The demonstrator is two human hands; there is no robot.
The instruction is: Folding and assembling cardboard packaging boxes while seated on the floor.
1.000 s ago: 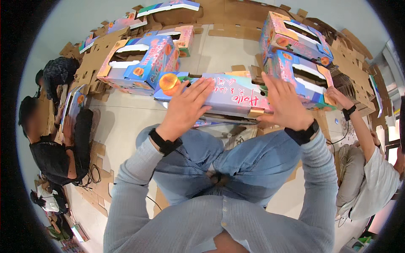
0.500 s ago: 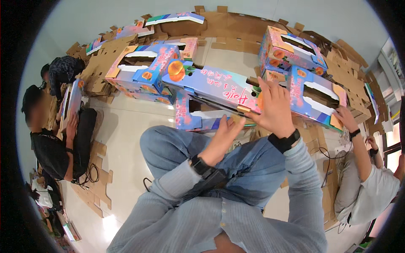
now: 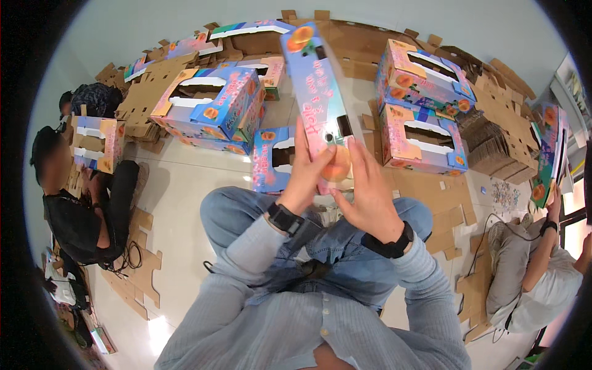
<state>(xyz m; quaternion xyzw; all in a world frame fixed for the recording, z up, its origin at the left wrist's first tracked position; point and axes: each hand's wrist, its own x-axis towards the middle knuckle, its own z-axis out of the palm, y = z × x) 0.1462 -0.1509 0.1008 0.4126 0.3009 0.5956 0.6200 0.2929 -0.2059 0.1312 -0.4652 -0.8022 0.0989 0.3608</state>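
Between my two hands a long, narrow printed cardboard box [image 3: 316, 92] points away from me and is tilted, its far end slightly blurred. Blue fades to pink along its face, with orange fruit pictures near both ends and dark hand slots. My left hand [image 3: 303, 176] grips the near end from the left side, thumb lying on the printed face. At the near right corner my right hand [image 3: 372, 200] holds the same box, fingers along its edge and thumb below. Behind my left hand, another printed carton [image 3: 264, 161] with a cut-out opening stands on the floor, partly covered.
Printed cartons [image 3: 206, 102] are stacked at the left, and more cartons [image 3: 425, 139] at the right. Flat brown cardboard [image 3: 502, 139] is piled beyond them. A person [image 3: 77, 209] sits at the left with a carton; another person [image 3: 536, 271] at the far right holds one.
The box in my hands has swung from lying crosswise to pointing away. My left hand now grips it. The person at right has pulled a carton rightward; the left person's carton has turned.
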